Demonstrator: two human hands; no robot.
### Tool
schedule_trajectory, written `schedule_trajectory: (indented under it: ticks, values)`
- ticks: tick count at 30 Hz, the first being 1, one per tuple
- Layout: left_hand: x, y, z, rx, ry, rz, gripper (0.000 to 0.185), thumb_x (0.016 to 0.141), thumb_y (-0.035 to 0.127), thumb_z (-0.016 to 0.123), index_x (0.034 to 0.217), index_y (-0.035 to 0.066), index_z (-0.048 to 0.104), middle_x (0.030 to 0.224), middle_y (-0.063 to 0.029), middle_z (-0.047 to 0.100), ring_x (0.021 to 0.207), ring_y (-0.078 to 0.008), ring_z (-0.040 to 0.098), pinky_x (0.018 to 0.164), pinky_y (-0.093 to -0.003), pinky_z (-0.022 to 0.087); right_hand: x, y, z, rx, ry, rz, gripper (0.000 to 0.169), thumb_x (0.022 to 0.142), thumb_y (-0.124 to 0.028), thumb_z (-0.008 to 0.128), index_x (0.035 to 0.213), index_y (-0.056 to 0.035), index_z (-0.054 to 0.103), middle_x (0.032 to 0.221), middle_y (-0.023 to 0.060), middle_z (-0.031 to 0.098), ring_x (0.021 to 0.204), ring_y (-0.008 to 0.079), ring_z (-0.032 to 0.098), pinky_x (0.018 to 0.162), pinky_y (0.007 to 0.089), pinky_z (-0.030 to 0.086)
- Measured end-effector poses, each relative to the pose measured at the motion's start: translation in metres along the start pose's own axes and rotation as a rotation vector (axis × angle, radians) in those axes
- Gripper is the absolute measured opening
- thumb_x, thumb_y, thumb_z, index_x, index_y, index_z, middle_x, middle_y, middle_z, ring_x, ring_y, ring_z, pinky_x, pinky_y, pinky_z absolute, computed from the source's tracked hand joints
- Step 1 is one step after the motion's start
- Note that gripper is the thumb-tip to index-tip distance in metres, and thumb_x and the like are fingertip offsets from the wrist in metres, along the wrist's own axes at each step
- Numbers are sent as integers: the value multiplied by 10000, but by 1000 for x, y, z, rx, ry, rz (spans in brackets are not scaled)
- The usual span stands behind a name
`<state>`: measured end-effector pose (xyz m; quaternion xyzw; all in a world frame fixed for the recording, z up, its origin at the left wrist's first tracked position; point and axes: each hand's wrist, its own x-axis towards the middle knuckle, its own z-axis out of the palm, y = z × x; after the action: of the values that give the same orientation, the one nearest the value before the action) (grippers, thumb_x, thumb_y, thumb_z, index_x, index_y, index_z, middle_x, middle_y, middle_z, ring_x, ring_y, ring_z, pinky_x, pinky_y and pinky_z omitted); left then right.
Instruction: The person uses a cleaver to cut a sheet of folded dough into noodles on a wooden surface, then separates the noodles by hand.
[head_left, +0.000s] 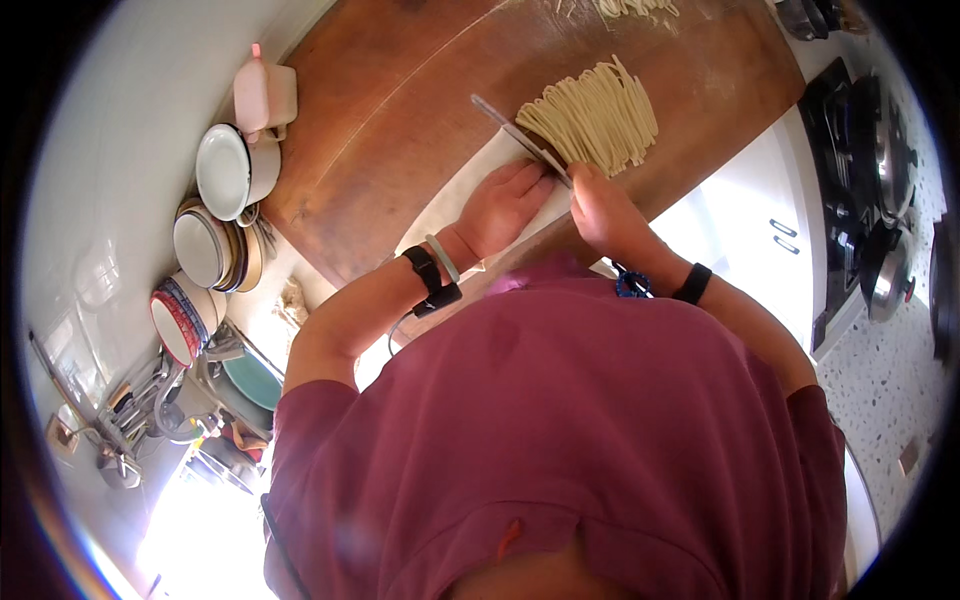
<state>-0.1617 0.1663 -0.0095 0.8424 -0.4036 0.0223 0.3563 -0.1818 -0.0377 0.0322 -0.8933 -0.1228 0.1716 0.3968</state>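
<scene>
My right hand (604, 206) is closed around the handle end of a kitchen knife (517, 135), whose blade points away to the upper left. Under my left hand (504, 208) lies a pale folded sheet of dough (442, 217); the hand presses flat on it, fingertips close beside the blade. The knife stands at the sheet's far right edge. Just beyond it, cut noodle strips (596, 112) lie side by side in a loose row on the wooden board (397, 97). The lower edge of the blade is hidden from this angle.
More noodles (637, 7) lie at the board's far edge. Along the left wall stand a pink container (262, 97), a white enamel pot (225, 172) and stacked bowls (202, 247). A sink with a teal basin (251, 375) is lower left. To the right is a black stove (832, 202) with lidded pans (885, 270).
</scene>
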Motion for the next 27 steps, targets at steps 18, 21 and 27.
schedule_trajectory:
  ticks: [18, 21, 27]
  values:
    - [-5, -1, 1, 17, 37, 12, 324, 775, 70, 589, 1084, -10, 643, 1163, -148, 612, 1109, -332, 590, 923, -398, 524, -13, -6, -8, 0, -89, 31, 118, 901, 20, 423, 1016, 43, 428, 991, 338, 546, 888, 543, 557, 749, 583, 451]
    - [-8, -2, -1, -16, -30, -2, 342, 783, 73, 590, 1111, -12, 635, 1175, -149, 610, 1114, -333, 587, 929, -398, 521, -4, -7, 0, -2, -58, 42, 107, 905, 14, 432, 1009, 40, 433, 971, 324, 549, 904, 535, 556, 755, 571, 455]
    - [-10, 3, -6, 49, -19, -12, 346, 798, 87, 588, 1126, -13, 628, 1158, -150, 610, 1117, -333, 582, 923, -401, 517, -4, -5, -10, -26, 82, -64, 115, 884, 31, 460, 997, 45, 441, 941, 317, 554, 853, 524, 566, 721, 551, 468]
